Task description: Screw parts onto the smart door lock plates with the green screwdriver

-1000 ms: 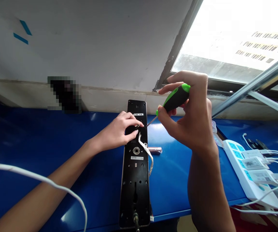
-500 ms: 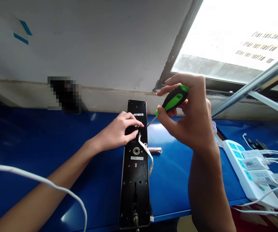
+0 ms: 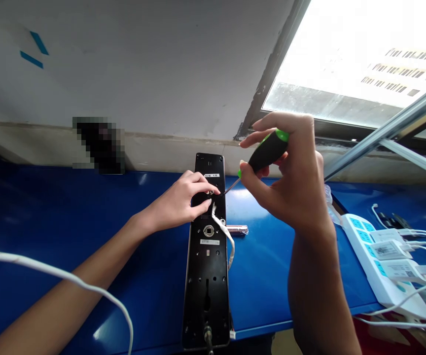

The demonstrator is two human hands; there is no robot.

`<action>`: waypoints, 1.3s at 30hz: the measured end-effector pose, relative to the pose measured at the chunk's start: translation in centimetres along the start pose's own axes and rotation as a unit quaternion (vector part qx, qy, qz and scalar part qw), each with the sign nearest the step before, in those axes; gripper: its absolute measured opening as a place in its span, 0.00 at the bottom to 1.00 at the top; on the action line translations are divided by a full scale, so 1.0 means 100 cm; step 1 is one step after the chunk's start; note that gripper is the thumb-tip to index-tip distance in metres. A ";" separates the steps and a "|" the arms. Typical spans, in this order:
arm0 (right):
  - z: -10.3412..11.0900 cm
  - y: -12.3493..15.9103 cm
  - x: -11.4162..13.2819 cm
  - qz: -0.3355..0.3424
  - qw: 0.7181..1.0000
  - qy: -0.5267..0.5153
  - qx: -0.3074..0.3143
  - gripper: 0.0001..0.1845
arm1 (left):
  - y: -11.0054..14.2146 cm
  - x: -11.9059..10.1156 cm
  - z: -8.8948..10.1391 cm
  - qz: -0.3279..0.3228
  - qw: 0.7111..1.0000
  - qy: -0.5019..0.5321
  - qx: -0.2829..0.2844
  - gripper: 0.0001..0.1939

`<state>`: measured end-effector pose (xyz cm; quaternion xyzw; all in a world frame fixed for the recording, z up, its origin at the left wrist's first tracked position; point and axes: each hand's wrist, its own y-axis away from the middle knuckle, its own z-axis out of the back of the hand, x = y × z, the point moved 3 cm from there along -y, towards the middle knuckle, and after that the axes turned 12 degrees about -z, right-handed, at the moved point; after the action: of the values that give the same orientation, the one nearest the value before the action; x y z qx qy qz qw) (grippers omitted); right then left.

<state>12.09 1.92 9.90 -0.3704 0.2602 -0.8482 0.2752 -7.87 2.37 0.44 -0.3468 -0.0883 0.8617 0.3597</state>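
Note:
A long black door-lock panel (image 3: 206, 266) lies lengthwise on the blue table, its back facing up. My left hand (image 3: 176, 201) rests on its upper part, with the fingertips around small metal fittings (image 3: 211, 192). My right hand (image 3: 287, 185) grips a screwdriver (image 3: 266, 154) with a black and green handle. The thin shaft slants down, and its tip (image 3: 225, 193) meets the panel beside my left fingertips. A white ribbon cable (image 3: 223, 231) comes out of the panel and curls over its right edge.
A short metal cylinder (image 3: 237, 230) lies to the right of the panel. A white power strip (image 3: 373, 261) with plugged-in adapters and cables stands on the right. A white cable (image 3: 53, 268) crosses my left forearm. Metal rails (image 3: 390, 135) slant across the upper right, near a window.
The screwdriver handle has turned in my right fingers, and its green stripe has rotated out of view. The tip and my left hand stay in nearly the same place.

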 end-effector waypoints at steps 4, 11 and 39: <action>0.000 0.000 0.002 0.001 1.000 -0.012 0.008 0.28 | 0.000 -0.001 0.000 0.000 1.000 0.001 -0.001 0.14; -0.002 0.001 -0.003 -0.010 1.000 0.003 -0.019 0.24 | 0.000 0.000 0.000 -0.001 1.000 -0.001 -0.001 0.15; 0.004 0.000 0.001 -0.020 0.999 0.026 0.011 0.26 | 0.000 0.001 -0.001 -0.002 1.000 -0.005 0.000 0.15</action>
<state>12.30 1.78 10.19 -0.3506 0.2503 -0.8656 0.2554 -7.85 2.39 0.34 -0.3426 -0.0912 0.8625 0.3611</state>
